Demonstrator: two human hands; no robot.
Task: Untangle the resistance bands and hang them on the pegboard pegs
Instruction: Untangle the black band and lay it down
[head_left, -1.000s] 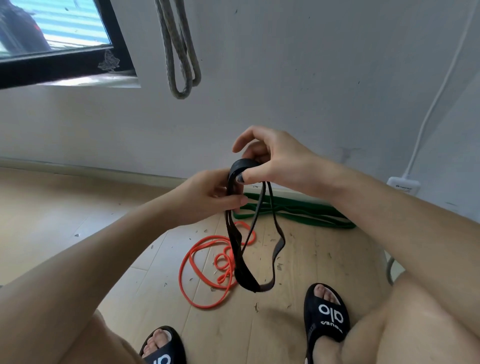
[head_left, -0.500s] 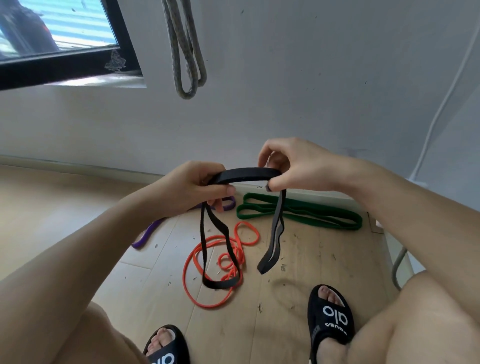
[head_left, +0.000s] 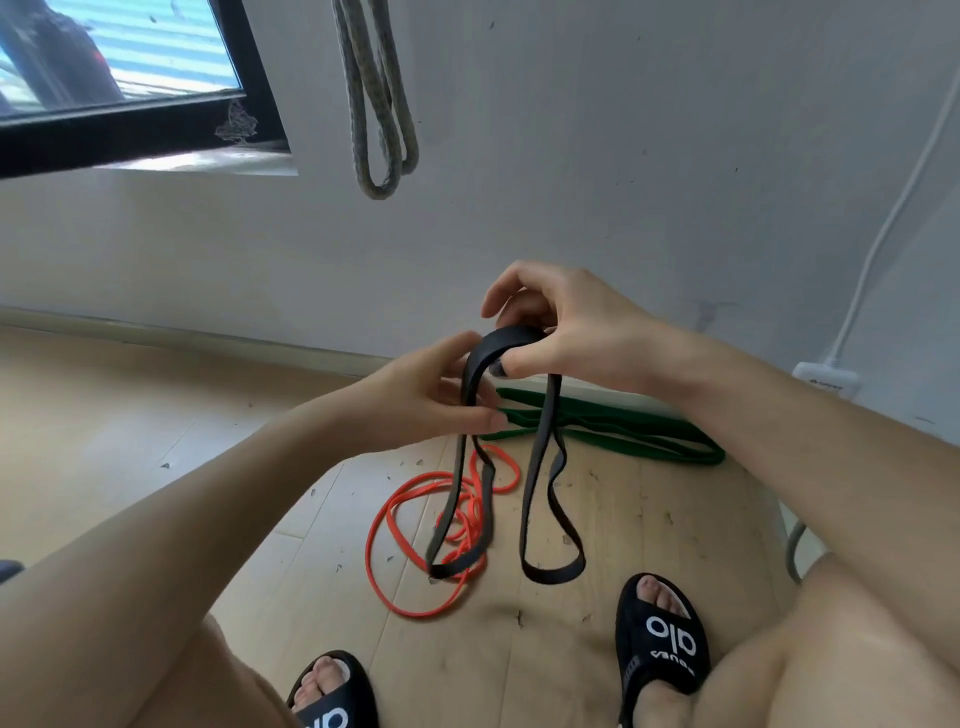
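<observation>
Two hands mid-frame, left hand (head_left: 436, 395) and right hand (head_left: 561, 338) pinching flat black rubber band (head_left: 530, 509), loops dangling above wooden floor (head_left: 156, 441), orange band (head_left: 395, 545) beneath, green band (head_left: 649, 431) along wall edge.

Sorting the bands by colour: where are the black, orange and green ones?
black band (head_left: 540, 483): head view, right hanging strand.
orange band (head_left: 375, 540): head view, left edge of floor loop.
green band (head_left: 649, 441): head view, middle, by the wall.

Matt black rubber band (head_left: 540, 467), smooth orange rubber band (head_left: 395, 519), pale wood-plank floor (head_left: 130, 415), matt painted wall (head_left: 623, 156).
</observation>
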